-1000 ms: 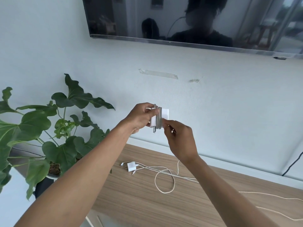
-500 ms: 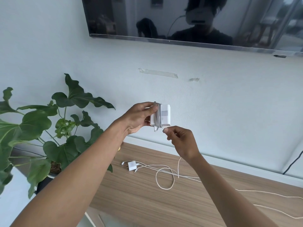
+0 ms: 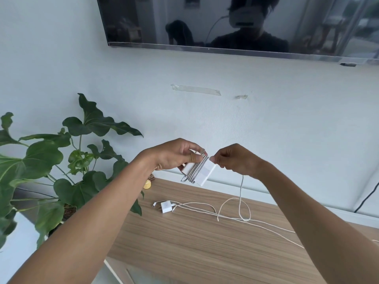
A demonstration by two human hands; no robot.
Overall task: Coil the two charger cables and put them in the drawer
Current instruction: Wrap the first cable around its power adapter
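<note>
While gripping part-wound charger [image 3: 205, 173] in left hand [image 3: 174, 154], pinches cable tail [image 3: 241, 189] in right hand [image 3: 233, 160]; leaves second cable [image 3: 192, 202] loose, lower centre.

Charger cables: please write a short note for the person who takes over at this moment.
Left hand grips the big charger, several turns of grey cable wound around it.
Right hand pinches the free part, which hangs to the table.
Small charger and its white cable lie loose on the table.
To do: finish winding, coil the second, put both in the drawer, not clearly in view.
</note>
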